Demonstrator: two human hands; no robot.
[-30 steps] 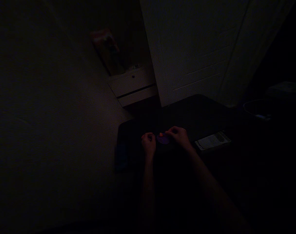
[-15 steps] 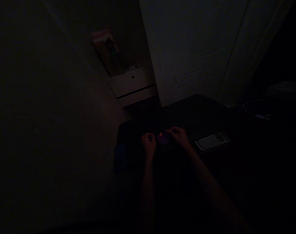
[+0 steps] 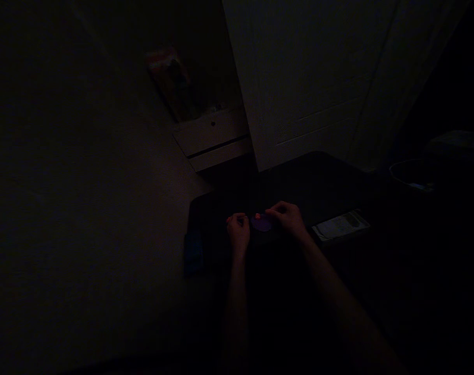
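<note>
The scene is very dark. A small round purple thing (image 3: 261, 223) lies on a black table (image 3: 307, 179), with a little glowing orange-red piece (image 3: 257, 215) at its upper edge. Just left of it is my left hand (image 3: 239, 230), its fingers curled closed; a red-orange glow shows along the outer fingers, and what they hold is too dark to name. On the other side my right hand (image 3: 287, 216) pinches thumb and finger together at the purple thing's upper right edge. I cannot tell what, if anything, is between those fingertips.
A dark blue flat thing (image 3: 193, 252) lies at the table's left edge. To the right is a pale printed paper or packet (image 3: 341, 226). Behind stand a pale panelled door (image 3: 307, 78) and a white drawer unit (image 3: 221, 140); a wall rises at left. A thin pale cable (image 3: 401, 179) curves at far right.
The view has grown dimmer on the door and the objects behind. Both hands stay almost in place; the right one has barely shifted.
</note>
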